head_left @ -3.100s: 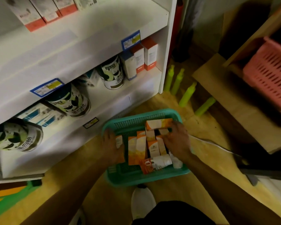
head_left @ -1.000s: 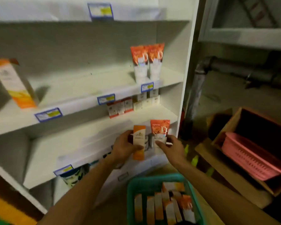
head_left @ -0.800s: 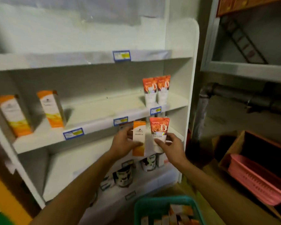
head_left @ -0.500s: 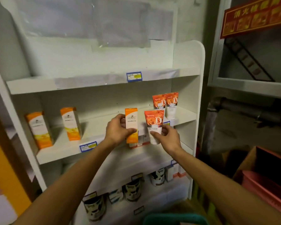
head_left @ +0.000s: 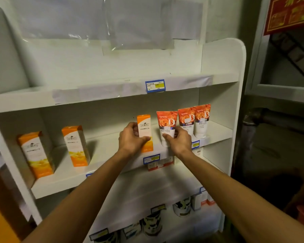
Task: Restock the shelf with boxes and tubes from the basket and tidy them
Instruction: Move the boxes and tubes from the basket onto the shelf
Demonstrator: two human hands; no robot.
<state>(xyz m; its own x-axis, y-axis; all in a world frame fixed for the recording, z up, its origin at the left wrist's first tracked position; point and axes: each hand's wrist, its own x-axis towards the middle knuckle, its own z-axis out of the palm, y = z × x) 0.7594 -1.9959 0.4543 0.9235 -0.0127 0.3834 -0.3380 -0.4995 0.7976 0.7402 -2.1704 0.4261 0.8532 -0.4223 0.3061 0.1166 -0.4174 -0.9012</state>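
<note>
At the middle shelf [head_left: 112, 149], an orange-and-white box [head_left: 145, 133] is gripped upright in the left hand [head_left: 131, 140] and a rose-printed tube [head_left: 166, 128] is pinched cap-down by the right hand [head_left: 180, 141], both held at the shelf's front edge, apparently so each can be set among its own kind. Just beyond, two matching tubes [head_left: 194, 120] are seen standing to the right and two matching boxes [head_left: 56, 149] farther left, while the basket is out of view.

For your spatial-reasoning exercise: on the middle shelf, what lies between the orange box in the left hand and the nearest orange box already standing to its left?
Head view: only bare white shelf lies between the held box, gripped by the left hand, and the standing box.
</note>
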